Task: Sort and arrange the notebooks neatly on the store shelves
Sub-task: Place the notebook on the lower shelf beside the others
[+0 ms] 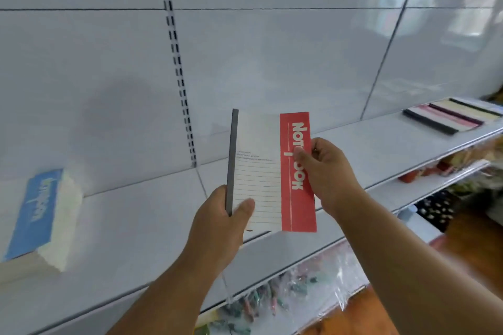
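Frame centre: red-and-cream notebook (272, 171) upright above white shelf (136, 226), left hand (220, 221) gripping spine corner, right hand (325, 174) pinching red edge. Blue notebook stack (40, 215) lower left; notebook row (451, 117) right.

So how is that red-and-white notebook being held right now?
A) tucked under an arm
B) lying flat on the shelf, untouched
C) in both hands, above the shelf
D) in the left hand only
C: the left hand grips the notebook near its dark spine at the bottom, and the right hand pinches the red strip, holding it up in front of the shelf.
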